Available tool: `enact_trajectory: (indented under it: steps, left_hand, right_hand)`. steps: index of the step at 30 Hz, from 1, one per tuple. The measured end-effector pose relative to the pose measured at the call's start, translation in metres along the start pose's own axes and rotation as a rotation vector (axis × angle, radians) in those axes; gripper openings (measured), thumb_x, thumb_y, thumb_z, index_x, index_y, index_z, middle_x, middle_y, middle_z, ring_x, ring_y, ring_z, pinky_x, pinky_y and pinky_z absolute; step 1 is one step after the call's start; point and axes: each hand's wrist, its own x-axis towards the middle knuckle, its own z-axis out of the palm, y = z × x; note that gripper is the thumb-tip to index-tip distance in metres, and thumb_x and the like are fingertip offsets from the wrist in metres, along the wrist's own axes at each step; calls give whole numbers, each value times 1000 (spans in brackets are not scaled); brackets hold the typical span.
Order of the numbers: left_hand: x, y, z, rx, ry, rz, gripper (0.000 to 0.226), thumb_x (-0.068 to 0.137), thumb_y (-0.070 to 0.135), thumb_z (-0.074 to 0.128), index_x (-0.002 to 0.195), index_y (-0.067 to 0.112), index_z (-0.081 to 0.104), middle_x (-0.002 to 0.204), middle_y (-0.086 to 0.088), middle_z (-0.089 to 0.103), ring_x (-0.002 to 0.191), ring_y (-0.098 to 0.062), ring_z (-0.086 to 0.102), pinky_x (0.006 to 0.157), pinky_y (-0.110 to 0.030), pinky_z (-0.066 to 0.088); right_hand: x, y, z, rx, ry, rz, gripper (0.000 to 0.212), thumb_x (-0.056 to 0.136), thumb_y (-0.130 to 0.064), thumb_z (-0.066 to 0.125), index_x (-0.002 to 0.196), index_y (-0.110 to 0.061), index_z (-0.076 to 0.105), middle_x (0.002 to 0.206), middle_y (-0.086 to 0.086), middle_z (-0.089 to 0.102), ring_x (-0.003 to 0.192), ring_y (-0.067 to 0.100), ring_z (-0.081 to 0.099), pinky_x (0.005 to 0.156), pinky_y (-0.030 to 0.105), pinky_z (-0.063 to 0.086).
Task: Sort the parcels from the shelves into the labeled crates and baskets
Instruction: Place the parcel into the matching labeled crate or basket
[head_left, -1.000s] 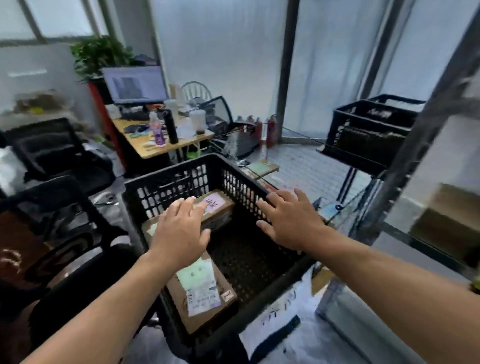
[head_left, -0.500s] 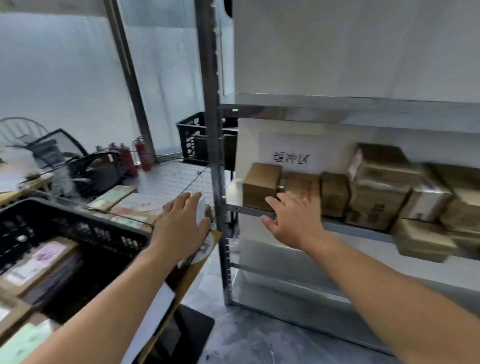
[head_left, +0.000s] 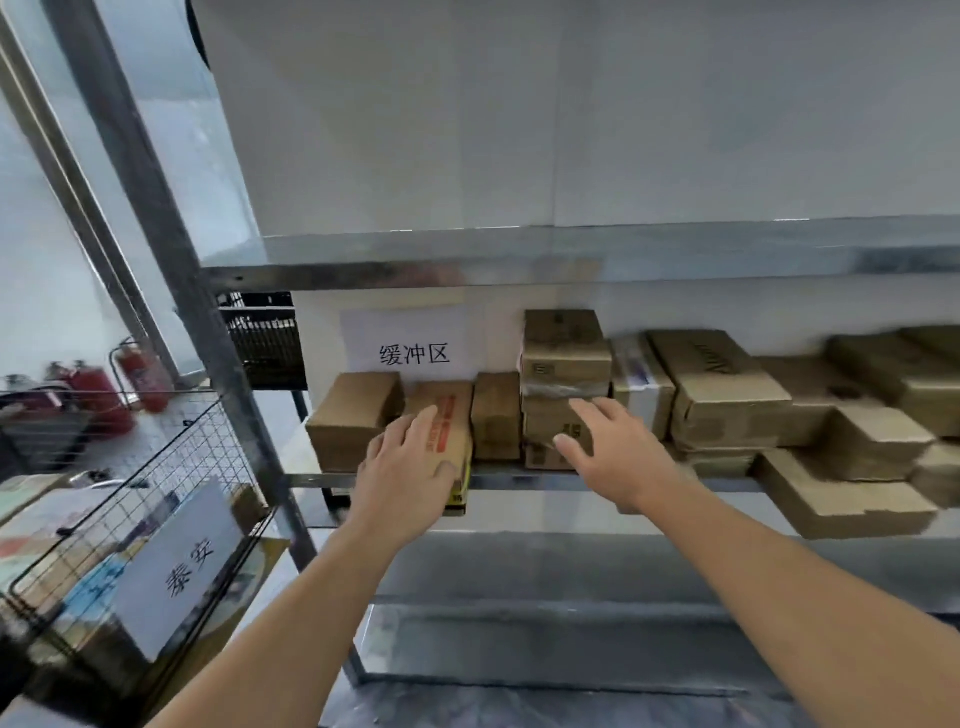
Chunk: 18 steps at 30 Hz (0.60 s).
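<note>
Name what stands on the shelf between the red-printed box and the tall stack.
One narrow plain brown box stands there, close beside the red-printed box and the tall stack; the head view shows it.

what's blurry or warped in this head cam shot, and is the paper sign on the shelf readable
Head view: the parcels at the right end of the shelf smear with motion blur; the paper sign is sharp enough to read; the left hand and right hand look fairly crisp; the wide-angle lens makes the metal upright lean.
</note>
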Motion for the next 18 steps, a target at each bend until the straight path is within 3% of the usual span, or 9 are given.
enact_trajectory:
  steps: [7,12,18]
  left_hand:
    - [72,24,23,83,-29,112,59,94,40,50,149,25,32,152,-2,37,137,-31,33,112,-51,32]
    - [139,47,48,45,-37,171,59,97,45,48,150,26,30,151,-2,38,138,-28,33,112,-50,32]
    - [206,56,86,-6,-128,252,59,98,50,43,150,31,25,150,-4,40,137,-29,35,110,-48,34]
  right_hand:
    - [46,29,-4,-94,106,19,59,105,-53,37,156,-24,31,159,7,36,147,27,32,117,47,31]
    - [93,53,-5,-116,154,92,55,105,-52,38,151,-23,39,152,9,44,144,30,36,116,48,35]
    - [144,63,-8,-96,136,198,56,103,-58,31,155,-37,30,156,5,43,150,32,25,121,52,24]
